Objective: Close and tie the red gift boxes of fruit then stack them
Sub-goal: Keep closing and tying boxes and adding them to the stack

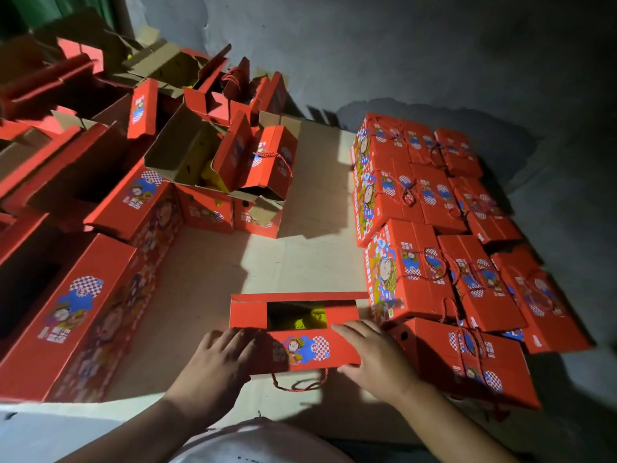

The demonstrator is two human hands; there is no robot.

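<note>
So I'm looking down at the red gift box [300,332] sitting right in front of me on a sheet of pale cardboard [293,259] laid over the floor. It's still partly open: the near flap is folded over the top, with a cartoon character, a blue blob and a red-and-white checker patch printed on it, and the far flap stands back, so there's a dark gap between them where I can see something yellow [310,320] inside. A red cord handle [300,384] hangs in a loop off the near edge.

My left hand [222,354] lies flat on the left end of the near flap, fingers spread and fairly straight, pressing it. My right hand [370,350] does the same on the right end, fingers stretched across the flap's corner. Neither is gripping anything.

To the right is a group of closed boxes [444,235], stacked, with cords across their tops. To the left and back are open boxes [187,155] with flaps standing up, most of them in shadow.
</note>
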